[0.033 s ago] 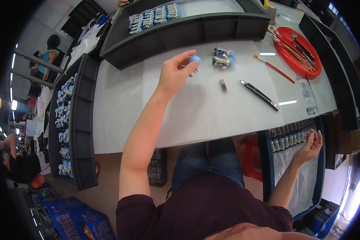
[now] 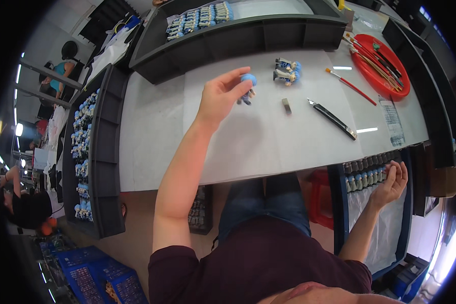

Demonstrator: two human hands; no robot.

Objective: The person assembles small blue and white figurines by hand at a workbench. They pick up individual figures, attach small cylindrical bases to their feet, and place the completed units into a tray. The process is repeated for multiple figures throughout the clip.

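Observation:
Above the white work sheet (image 2: 228, 152), my left hand (image 2: 219, 99) is closed on a small blue-haired figurine (image 2: 248, 79), whose head and dark lower body show past the fingers. To the right of it, two similar figurines (image 2: 287, 71) lie side by side on the table. My right hand (image 2: 391, 186) hovers over a dark blue-rimmed tray (image 2: 341, 223) at the lower right, beside a row of pale figure pieces (image 2: 365, 179). Its fingers are curled together near the row's right end; whatever they pinch, if anything, is too small to make out.
A black craft knife (image 2: 334, 120), a small grey block (image 2: 287, 106) and a red paintbrush (image 2: 352, 87) lie on the table. A red dish (image 2: 401, 93) holds brushes. Grey crates of figurines stand at the back (image 2: 238, 40) and left (image 2: 106, 152). A red stool (image 2: 319, 202) is below.
The figurine in my left hand has turned, so its lower body now shows below the fingers. The whole view has shifted slightly. My right hand stays over the tray.

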